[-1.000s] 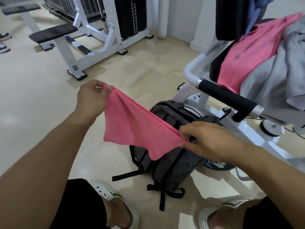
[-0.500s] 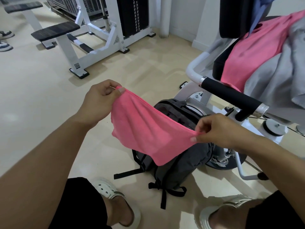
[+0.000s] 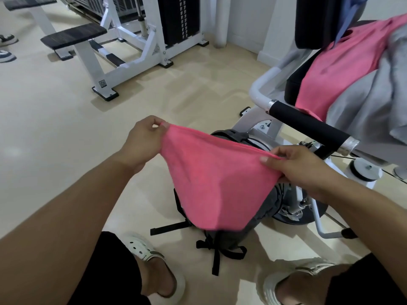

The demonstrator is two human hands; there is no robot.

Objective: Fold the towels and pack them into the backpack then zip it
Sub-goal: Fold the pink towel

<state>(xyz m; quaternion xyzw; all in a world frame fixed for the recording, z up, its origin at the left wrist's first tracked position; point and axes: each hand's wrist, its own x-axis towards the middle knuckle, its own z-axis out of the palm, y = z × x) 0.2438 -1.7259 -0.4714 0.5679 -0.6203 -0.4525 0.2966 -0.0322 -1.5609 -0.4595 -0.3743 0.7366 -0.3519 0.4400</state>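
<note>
A pink towel point(image 3: 211, 183) hangs folded between my hands above the floor. My left hand point(image 3: 141, 144) pinches its left end between thumb and fingers. My right hand point(image 3: 295, 166) pinches its right end. Under the towel a dark grey backpack point(image 3: 262, 208) stands on the floor against a machine's base, mostly hidden by the cloth; its black straps trail toward my feet. Another pink towel point(image 3: 339, 69) and a grey towel point(image 3: 370, 106) lie draped over the machine's seat at the right.
A white exercise machine with a black padded handle point(image 3: 308, 126) stands at the right. A white bench machine point(image 3: 123, 53) occupies the back left. My feet in white clogs point(image 3: 145, 252) stand at the bottom. Someone's shoes point(image 3: 6, 40) show at the left edge.
My right hand has risen and moved right, stretching the pink towel wider and higher above the backpack. My left hand has kept its hold on the other end.
</note>
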